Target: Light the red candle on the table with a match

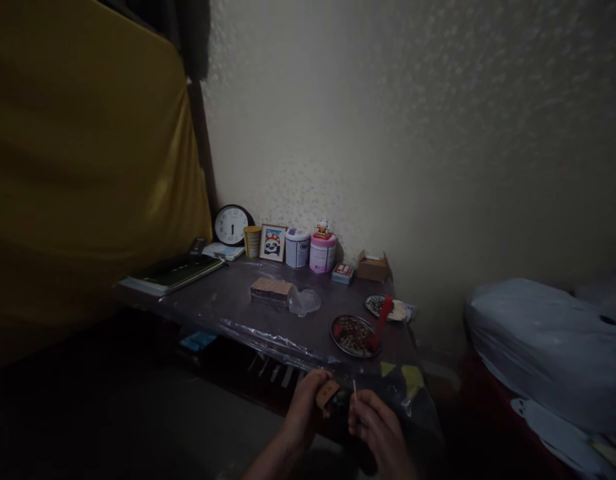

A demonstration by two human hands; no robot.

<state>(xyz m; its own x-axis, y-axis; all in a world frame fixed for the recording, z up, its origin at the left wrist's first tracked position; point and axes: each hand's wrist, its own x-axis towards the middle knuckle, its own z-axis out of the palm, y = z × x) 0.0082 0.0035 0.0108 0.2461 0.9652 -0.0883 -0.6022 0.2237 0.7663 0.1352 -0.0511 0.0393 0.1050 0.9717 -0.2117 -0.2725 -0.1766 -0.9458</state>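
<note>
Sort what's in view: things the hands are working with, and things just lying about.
In hand:
left hand holding a small box
right hand pinching a thin stick

Lying about:
clock
panda picture
two tins
books
round trays

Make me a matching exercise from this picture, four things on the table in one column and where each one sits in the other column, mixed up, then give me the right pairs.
Things:
1. clock
2. cardboard box
3. pink tin
4. round tray

Places:
A. near the front edge of the table, closest to the hands
B. back left, leaning at the wall beside the yellow cup
C. back right corner, by the wall
D. back row, with a small figurine on top

Pairs: 1-B, 2-C, 3-D, 4-A
</note>
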